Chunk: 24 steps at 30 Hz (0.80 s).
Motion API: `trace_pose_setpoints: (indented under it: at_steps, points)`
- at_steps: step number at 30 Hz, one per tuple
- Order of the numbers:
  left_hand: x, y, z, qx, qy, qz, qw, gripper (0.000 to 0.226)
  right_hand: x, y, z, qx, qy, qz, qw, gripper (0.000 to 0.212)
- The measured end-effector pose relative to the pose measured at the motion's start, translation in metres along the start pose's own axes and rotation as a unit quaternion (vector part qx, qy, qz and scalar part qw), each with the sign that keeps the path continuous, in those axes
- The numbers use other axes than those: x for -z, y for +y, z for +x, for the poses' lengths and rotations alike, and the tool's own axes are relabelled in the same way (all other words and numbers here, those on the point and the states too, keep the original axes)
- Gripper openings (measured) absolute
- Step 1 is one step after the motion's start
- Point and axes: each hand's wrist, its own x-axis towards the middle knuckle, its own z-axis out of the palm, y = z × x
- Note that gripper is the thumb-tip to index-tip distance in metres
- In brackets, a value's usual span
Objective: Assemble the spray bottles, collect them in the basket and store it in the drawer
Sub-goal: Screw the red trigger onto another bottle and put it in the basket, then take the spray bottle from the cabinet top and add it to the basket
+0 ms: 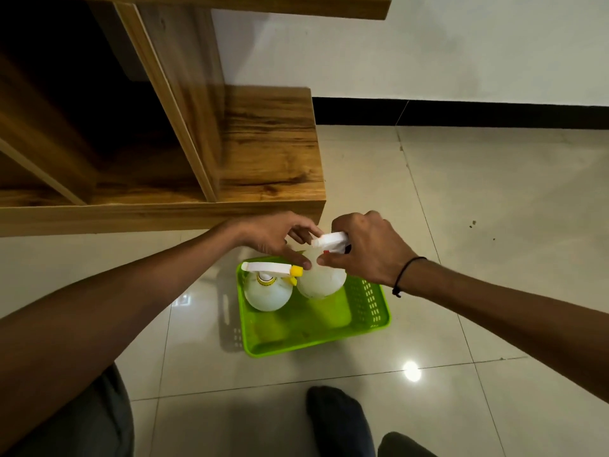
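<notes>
A bright green basket (365,305) stands on the tiled floor. In its far left corner sits a round white spray bottle (267,293) with a white trigger head and yellow nozzle. Beside it, at the basket's far side, is a second white bottle (321,281). My right hand (365,250) grips its white spray head (329,242) from above. My left hand (280,237) pinches the bottle's neck from the left. The neck joint is hidden by my fingers.
A wooden cabinet (270,153) with an open, dark compartment (82,110) rises just beyond the basket at left. Glossy floor tiles (494,225) spread to the right, up to a white wall with a black skirting. My knees and one socked foot show at the bottom.
</notes>
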Motion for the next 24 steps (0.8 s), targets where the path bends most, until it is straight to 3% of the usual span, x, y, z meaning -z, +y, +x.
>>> trace_pose_setpoints:
  at_steps: [8, 13, 17, 21, 24]
  points:
    - [-0.003, -0.018, 0.003, 0.027, 0.009, -0.015, 0.999, 0.049, -0.05, -0.003, -0.001, -0.05, -0.02, -0.011, 0.999, 0.051]
    - [0.005, -0.02, -0.002, 0.032, 0.039, -0.026, 0.998, 0.041, -0.044, -0.009, -0.001, -0.049, -0.031, -0.052, 0.997, 0.053]
    - [0.01, -0.019, -0.009, 0.045, 0.061, -0.042, 0.996, 0.034, -0.027, -0.017, -0.001, -0.059, -0.098, -0.12, 0.986, 0.054]
    - [0.019, -0.008, -0.021, 0.063, 0.071, -0.039, 0.995, 0.029, -0.005, -0.02, 0.009, -0.064, -0.187, -0.15, 0.969, 0.077]
    - [0.028, 0.013, -0.034, 0.082, 0.14, -0.07, 0.984, 0.026, 0.007, -0.02, 0.021, -0.084, -0.286, -0.152, 0.942, 0.09]
